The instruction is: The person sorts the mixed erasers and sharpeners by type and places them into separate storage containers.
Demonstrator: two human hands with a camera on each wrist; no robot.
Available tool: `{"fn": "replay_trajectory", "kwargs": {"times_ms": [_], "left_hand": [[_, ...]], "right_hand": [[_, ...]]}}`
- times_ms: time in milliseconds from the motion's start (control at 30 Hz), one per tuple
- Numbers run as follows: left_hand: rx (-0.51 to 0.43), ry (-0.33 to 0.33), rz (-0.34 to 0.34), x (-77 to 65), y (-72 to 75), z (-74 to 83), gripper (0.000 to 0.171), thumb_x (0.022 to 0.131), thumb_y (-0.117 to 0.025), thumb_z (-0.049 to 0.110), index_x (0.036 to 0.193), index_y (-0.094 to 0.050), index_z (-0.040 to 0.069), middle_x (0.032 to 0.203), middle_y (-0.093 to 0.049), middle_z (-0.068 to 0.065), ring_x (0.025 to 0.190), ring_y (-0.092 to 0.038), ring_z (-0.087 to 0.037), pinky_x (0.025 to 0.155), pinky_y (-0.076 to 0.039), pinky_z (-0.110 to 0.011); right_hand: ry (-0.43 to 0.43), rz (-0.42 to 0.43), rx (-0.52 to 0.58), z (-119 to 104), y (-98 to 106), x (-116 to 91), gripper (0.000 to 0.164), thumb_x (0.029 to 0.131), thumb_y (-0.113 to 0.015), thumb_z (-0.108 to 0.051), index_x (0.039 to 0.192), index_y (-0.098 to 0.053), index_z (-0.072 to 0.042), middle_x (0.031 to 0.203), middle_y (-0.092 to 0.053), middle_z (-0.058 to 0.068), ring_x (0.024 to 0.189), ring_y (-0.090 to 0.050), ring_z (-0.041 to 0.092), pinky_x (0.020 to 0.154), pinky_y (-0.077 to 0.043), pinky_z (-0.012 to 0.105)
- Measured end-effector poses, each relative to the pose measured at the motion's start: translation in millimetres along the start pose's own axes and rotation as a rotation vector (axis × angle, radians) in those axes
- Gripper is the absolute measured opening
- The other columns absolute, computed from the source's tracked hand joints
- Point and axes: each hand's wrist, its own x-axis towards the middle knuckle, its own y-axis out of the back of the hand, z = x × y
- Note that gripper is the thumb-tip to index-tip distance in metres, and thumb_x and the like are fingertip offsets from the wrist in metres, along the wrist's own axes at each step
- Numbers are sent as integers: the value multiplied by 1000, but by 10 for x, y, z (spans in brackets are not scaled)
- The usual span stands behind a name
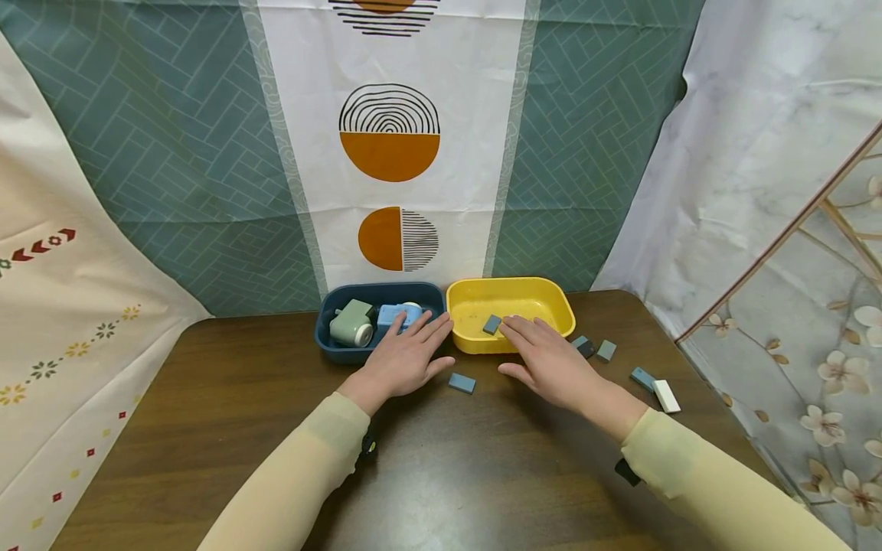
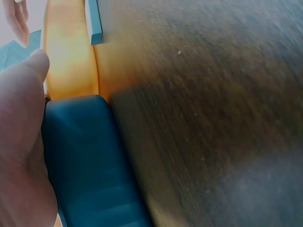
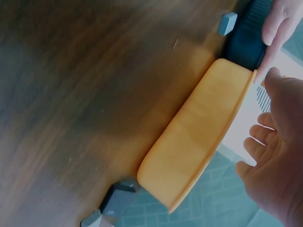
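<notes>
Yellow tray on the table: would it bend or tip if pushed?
The yellow tray is probably fairly stiff, since it holds an even moulded shape. It looks thin-edged, so it may be light. Low and wide, it would likely slide rather than tip.

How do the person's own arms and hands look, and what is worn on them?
The left sleeve and right sleeve are long, plain and pale yellow. The left hand and right hand wear no gloves. A small dark object shows under each sleeve, too unclear to name.
</notes>
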Motion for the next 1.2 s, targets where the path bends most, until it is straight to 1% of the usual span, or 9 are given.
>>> {"fn": "replay_trajectory", "kwargs": {"times_ms": [167,400,567,767,967,1200], "left_hand": [[20,2,-9,-10,2,6,77,114,-35,67,178,-26,25,184,-16,8,169,-17,-23,135,-4,-61],[1,-5,-1,-11,-13,11,76,115,-42,64,177,-28,23,184,-18,7,169,-18,-24,135,-4,-61],[4,-1,-6,-14,-12,10,76,115,-41,64,178,-27,24,184,-18,7,169,-17,-23,135,-5,-61],[15,-13,1,-13,-21,1,77,115,-39,65,177,-27,22,184,-18,6,169,-20,-25,135,-6,-62],[-2,-8,-13,-9,4,8,75,115,-42,62,178,-25,23,184,-17,6,169,-20,-25,135,-3,-62],[-15,-10,-7,-14,20,3,73,116,-48,55,178,-26,23,184,-18,6,169,-20,-26,135,-5,-62]], "right_hand": [[40,3,18,-94,-55,-36,72,107,-73,-44,159,-55,2,164,-53,20,155,-48,38,130,-32,58],[83,4,47,-232,-135,-90,70,106,-75,-45,158,-57,0,163,-54,17,152,-51,35,127,-38,56],[95,-20,52,-305,-187,-106,71,106,-75,-45,158,-57,-1,163,-55,16,151,-52,35,127,-39,54],[116,-55,61,-352,-255,-85,70,105,-77,-41,156,-57,2,161,-56,19,150,-53,37,127,-38,57],[114,-99,62,-393,-286,-34,71,106,-77,-43,157,-57,2,162,-55,18,150,-53,36,127,-37,57],[113,-125,62,-434,-315,18,70,106,-76,-43,157,-57,2,162,-55,18,150,-53,37,128,-36,58]]}}
